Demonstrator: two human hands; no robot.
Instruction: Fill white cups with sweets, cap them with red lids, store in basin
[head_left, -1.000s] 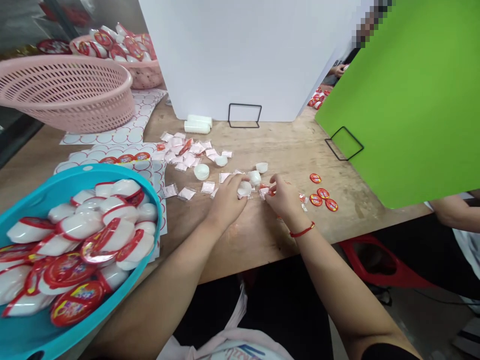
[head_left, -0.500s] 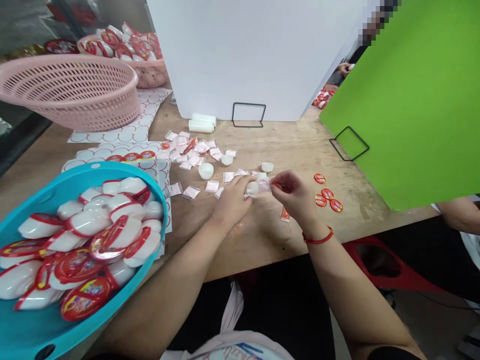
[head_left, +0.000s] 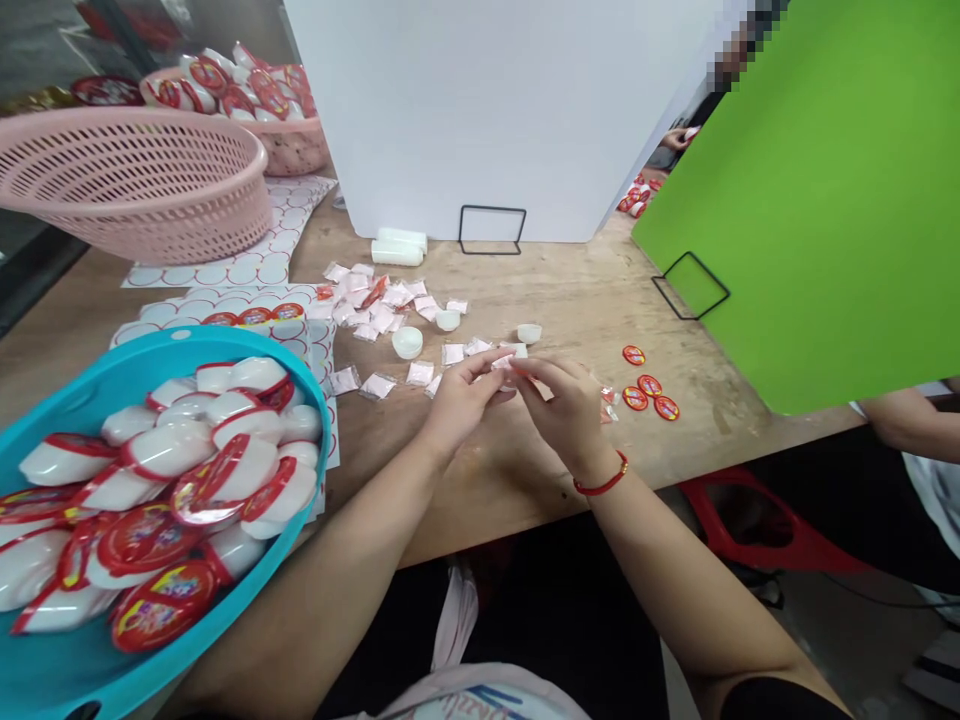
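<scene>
My left hand [head_left: 466, 400] is closed round a small white plastic cup, now mostly hidden behind fingers. My right hand [head_left: 562, 405] meets it from the right, its fingertips pinching a small pinkish-white sachet [head_left: 503, 362] at the cup's mouth. Just beyond the hands, several similar sachets [head_left: 452, 354] lie in a row. Three more small white cups stand about: one open cup [head_left: 407, 343] at left, a second cup [head_left: 448, 320] behind, and a third cup [head_left: 529, 333] further right. By my right wrist lies a clear and red packet [head_left: 607, 405], partly covered.
A blue basket [head_left: 319, 400] of red-and-white packed cups stands at left, with a pink basket [head_left: 187, 225] behind. Sachets form a pile [head_left: 375, 300]. Red round labels [head_left: 649, 386] lie right. A white panel [head_left: 465, 120] and green panel [head_left: 810, 220] border the table; another person's arm [head_left: 911, 425] shows.
My right hand has moved left to my left hand, bringing its fingertips to the cup's mouth. The cup is now more hidden, and a clear and red packet shows beside my right wrist.
</scene>
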